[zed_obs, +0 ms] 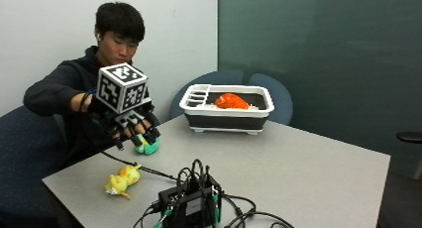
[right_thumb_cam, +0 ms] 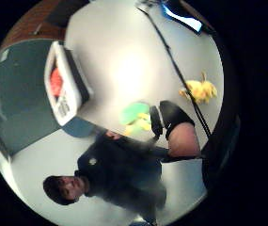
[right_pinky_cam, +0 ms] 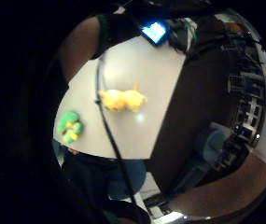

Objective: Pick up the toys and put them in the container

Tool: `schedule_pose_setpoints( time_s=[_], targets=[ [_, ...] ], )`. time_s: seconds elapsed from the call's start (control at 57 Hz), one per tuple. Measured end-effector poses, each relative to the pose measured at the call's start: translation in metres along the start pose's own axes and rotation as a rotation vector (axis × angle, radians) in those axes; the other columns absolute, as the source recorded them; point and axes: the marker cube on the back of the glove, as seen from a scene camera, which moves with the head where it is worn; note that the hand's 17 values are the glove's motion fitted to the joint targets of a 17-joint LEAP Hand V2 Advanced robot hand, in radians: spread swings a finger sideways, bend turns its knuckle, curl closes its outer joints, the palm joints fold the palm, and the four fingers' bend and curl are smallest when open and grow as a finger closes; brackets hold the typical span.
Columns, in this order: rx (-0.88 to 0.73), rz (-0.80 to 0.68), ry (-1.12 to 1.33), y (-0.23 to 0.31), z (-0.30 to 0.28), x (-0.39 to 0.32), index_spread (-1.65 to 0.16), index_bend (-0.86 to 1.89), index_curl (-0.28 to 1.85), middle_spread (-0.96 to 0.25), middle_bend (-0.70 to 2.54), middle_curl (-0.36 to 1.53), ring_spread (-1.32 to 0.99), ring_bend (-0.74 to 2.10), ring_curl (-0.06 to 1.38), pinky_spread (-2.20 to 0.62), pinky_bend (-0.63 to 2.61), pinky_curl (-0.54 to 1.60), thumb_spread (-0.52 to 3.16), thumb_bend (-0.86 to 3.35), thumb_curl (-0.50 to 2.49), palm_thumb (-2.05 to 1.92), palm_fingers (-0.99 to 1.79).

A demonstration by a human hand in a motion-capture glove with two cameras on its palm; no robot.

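Your gloved right hand [zed_obs: 129, 125] hangs above the table [zed_obs: 310, 168] with fingers drooping in a relaxed curl — nothing is held between them. Just beneath the fingertips lies the green toy [zed_obs: 149, 147], resting on the tabletop near the edge on your side; whether a fingertip touches it cannot be told from the outside view. Both palm views show this toy lying free on the table, apart from the hand. The yellow toy [zed_obs: 123, 180] lies on its side nearer the table's corner, well apart from the green one, with a black cable [zed_obs: 141, 169] running just beside it. Across the table stands the container [zed_obs: 227, 109] — white rim, dark walls — with an orange toy [zed_obs: 231, 101] already inside its main compartment.
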Motion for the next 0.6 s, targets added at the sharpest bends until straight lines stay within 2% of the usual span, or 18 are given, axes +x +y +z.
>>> schedule_pose_setpoints(
  time_s=[0.105, 0.193, 0.263, 0.333, 0.438, 0.508, 0.596],
  targets=[
    [0.005, -0.009, -0.017, -0.001, 0.020, 0.012, -0.30, 0.17, 0.54, -0.03, 0.15, 0.42, -0.01, 0.11, 0.23, 0.05, 0.71, 0.37, 1.41, 0.12, 0.42, 0.32, -0.17],
    [0.114, -0.001, -0.082, -0.003, 0.023, 0.013, -0.31, 0.19, 0.52, -0.03, 0.15, 0.40, -0.01, 0.12, 0.21, 0.05, 0.69, 0.36, 1.41, 0.12, 0.41, 0.33, -0.16],
    [0.229, 0.033, -0.109, -0.002, 0.016, 0.013, -0.31, 0.19, 0.52, -0.03, 0.21, 0.40, -0.01, 0.17, 0.21, 0.04, 0.64, 0.35, 1.44, 0.09, 0.39, 0.29, -0.05],
    [0.283, 0.113, -0.025, -0.003, 0.008, 0.017, -0.31, 0.19, 0.51, -0.04, 0.26, 0.41, -0.02, 0.21, 0.21, 0.04, 0.59, 0.33, 1.48, 0.09, 0.37, 0.29, 0.06],
    [0.138, 0.175, 0.201, -0.004, 0.009, 0.025, -0.31, 0.20, 0.51, -0.06, 0.27, 0.42, -0.05, 0.21, 0.22, 0.03, 0.57, 0.32, 1.57, 0.15, 0.37, 0.36, 0.12],
    [0.029, 0.181, 0.311, -0.007, 0.016, 0.028, -0.32, 0.18, 0.51, -0.06, 0.19, 0.41, -0.04, 0.14, 0.22, 0.03, 0.65, 0.36, 1.56, 0.16, 0.38, 0.40, -0.07],
    [0.004, 0.189, 0.390, -0.014, 0.023, 0.029, -0.32, 0.16, 0.48, -0.05, 0.14, 0.37, -0.02, 0.11, 0.18, 0.03, 0.69, 0.36, 1.54, 0.18, 0.39, 0.46, -0.18]
  ],
)
